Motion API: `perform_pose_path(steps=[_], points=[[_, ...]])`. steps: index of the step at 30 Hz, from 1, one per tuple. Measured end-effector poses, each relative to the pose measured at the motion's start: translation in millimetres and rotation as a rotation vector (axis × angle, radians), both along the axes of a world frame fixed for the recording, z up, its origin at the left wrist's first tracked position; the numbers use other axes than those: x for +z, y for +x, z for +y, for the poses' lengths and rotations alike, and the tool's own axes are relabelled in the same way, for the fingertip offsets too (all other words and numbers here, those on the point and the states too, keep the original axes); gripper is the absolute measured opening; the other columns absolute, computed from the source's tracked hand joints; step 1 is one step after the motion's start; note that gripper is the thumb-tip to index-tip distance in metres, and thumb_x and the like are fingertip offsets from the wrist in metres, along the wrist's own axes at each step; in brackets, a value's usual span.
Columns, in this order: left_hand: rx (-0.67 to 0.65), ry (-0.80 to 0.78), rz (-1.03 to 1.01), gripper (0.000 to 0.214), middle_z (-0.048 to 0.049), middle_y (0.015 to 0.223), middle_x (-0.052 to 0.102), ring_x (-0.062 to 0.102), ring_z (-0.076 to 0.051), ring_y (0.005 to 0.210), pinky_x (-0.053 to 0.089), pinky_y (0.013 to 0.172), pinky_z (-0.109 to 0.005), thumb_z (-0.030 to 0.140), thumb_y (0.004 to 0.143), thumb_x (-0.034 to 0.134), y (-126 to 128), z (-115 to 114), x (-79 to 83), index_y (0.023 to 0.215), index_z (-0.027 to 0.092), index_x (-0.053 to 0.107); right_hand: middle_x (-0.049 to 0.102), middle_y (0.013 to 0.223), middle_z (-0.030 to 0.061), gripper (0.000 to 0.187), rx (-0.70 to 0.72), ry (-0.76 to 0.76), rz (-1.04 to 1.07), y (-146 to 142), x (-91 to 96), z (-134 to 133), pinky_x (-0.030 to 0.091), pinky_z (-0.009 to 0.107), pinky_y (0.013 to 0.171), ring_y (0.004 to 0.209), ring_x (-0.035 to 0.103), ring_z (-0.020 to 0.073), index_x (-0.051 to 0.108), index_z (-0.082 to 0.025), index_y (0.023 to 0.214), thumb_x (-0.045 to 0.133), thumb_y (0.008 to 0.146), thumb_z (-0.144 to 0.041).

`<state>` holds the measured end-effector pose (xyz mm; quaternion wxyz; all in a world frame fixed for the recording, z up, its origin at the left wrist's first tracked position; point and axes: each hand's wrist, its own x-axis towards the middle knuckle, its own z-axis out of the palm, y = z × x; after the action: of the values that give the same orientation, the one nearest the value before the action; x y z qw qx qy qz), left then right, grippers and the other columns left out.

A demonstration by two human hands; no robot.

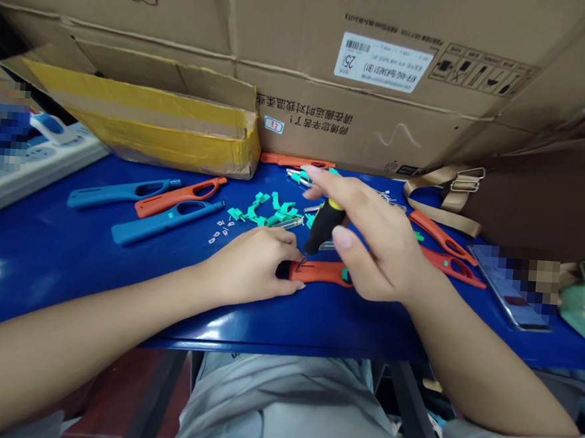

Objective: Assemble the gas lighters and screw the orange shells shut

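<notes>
Right hand (373,248) grips black-and-yellow screwdriver (325,222), left hand (256,264) pinches orange plastic handle shell (325,273); tip could slip into fingers.

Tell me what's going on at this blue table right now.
A person is working at the blue table with both hands. The left hand holds an orange shell flat on the table. The right hand grips a screwdriver, its tip down at the shell's end by the left fingers. Green clips lie just behind, spare shells to the left, a phone to the right, and cardboard boxes at the back.
</notes>
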<state>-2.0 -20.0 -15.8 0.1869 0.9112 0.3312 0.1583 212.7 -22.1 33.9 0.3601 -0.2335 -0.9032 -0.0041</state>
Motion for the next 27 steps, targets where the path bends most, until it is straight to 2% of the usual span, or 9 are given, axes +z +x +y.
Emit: perform_pose_path(steps=[3, 6, 8, 11, 16, 18, 21, 25, 27], points=[[-0.012, 0.001, -0.009, 0.021, -0.0061, 0.096, 0.072, 0.069, -0.023, 0.09, 0.055, 0.085, -0.035, 0.035, 0.087, 0.073, 0.0, -0.2, 0.0, 0.102, 0.021, 0.077, 0.068, 0.131, 0.0101, 0.041, 0.026, -0.022, 0.036, -0.7, 0.8, -0.4, 0.055, 0.042, 0.102, 0.12, 0.065, 0.0233, 0.053, -0.018, 0.142, 0.044, 0.103, -0.024], [0.0, 0.014, -0.004, 0.02, -0.0057, 0.094, 0.072, 0.068, -0.022, 0.087, 0.054, 0.08, -0.034, 0.034, 0.086, 0.073, 0.1, -0.1, -1.0, 0.1, 0.02, 0.077, 0.074, 0.113, 0.009, 0.032, -0.038, 0.06, 0.051, -0.9, 0.6, 0.5, 0.058, 0.039, 0.093, 0.105, 0.07, 0.0238, 0.064, -0.019, 0.126, 0.06, 0.098, -0.034], [0.003, 0.014, -0.001, 0.02, -0.0062, 0.093, 0.071, 0.068, -0.023, 0.086, 0.055, 0.079, -0.034, 0.035, 0.086, 0.073, 0.1, 0.1, -1.1, 0.098, 0.019, 0.076, 0.072, 0.121, 0.0116, 0.035, -0.018, 0.059, 0.038, -0.5, 0.8, 0.9, 0.057, 0.042, 0.097, 0.114, 0.068, 0.0255, 0.062, -0.017, 0.13, 0.051, 0.101, -0.035], [-0.008, -0.009, -0.011, 0.02, -0.007, 0.096, 0.071, 0.069, -0.024, 0.091, 0.055, 0.084, -0.035, 0.036, 0.086, 0.074, 0.0, 0.3, -0.2, 0.096, 0.019, 0.077, 0.064, 0.14, 0.0112, 0.042, 0.045, -0.019, 0.013, 0.4, 2.0, 0.0, 0.052, 0.044, 0.107, 0.129, 0.061, 0.0242, 0.052, -0.017, 0.142, 0.035, 0.104, -0.024], [-0.01, -0.032, -0.046, 0.018, -0.0059, 0.097, 0.073, 0.07, -0.024, 0.093, 0.056, 0.085, -0.036, 0.032, 0.085, 0.074, -0.3, -0.1, 0.4, 0.1, 0.022, 0.078, 0.076, 0.116, 0.0089, 0.033, -0.084, 0.085, 0.024, 0.7, 2.3, -1.3, 0.058, 0.033, 0.092, 0.105, 0.072, 0.0217, 0.064, -0.018, 0.127, 0.06, 0.098, -0.034], [-0.003, -0.032, -0.046, 0.019, -0.0062, 0.096, 0.073, 0.07, -0.024, 0.092, 0.056, 0.084, -0.035, 0.032, 0.084, 0.075, -0.2, -0.2, 0.4, 0.099, 0.021, 0.078, 0.075, 0.117, 0.0093, 0.037, -0.087, 0.07, 0.016, 0.8, 1.8, -1.1, 0.059, 0.035, 0.092, 0.105, 0.072, 0.0221, 0.06, -0.018, 0.134, 0.052, 0.102, -0.035], [0.005, -0.029, -0.04, 0.019, -0.007, 0.098, 0.073, 0.07, -0.025, 0.094, 0.056, 0.085, -0.035, 0.033, 0.084, 0.076, 0.1, -0.6, 0.7, 0.098, 0.02, 0.078, 0.07, 0.13, 0.0095, 0.044, -0.016, 0.009, 0.025, 0.6, 1.7, -1.2, 0.057, 0.04, 0.098, 0.115, 0.069, 0.0223, 0.051, -0.019, 0.145, 0.039, 0.104, -0.025], [0.001, -0.034, -0.036, 0.021, -0.0058, 0.099, 0.074, 0.07, -0.024, 0.095, 0.055, 0.087, -0.035, 0.031, 0.085, 0.075, 0.4, -1.2, 1.0, 0.104, 0.022, 0.077, 0.075, 0.113, 0.0082, 0.032, -0.071, 0.079, 0.04, -0.1, 3.2, -2.0, 0.06, 0.035, 0.087, 0.1, 0.072, 0.0215, 0.065, -0.02, 0.127, 0.059, 0.098, -0.031], [0.001, -0.032, -0.037, 0.022, -0.006, 0.1, 0.074, 0.07, -0.024, 0.096, 0.055, 0.088, -0.036, 0.031, 0.085, 0.075, 0.5, -1.2, 0.8, 0.104, 0.022, 0.077, 0.073, 0.117, 0.0099, 0.034, -0.079, 0.094, 0.037, 0.0, 4.0, -2.1, 0.061, 0.036, 0.088, 0.105, 0.071, 0.0231, 0.065, -0.02, 0.129, 0.056, 0.1, -0.033]])
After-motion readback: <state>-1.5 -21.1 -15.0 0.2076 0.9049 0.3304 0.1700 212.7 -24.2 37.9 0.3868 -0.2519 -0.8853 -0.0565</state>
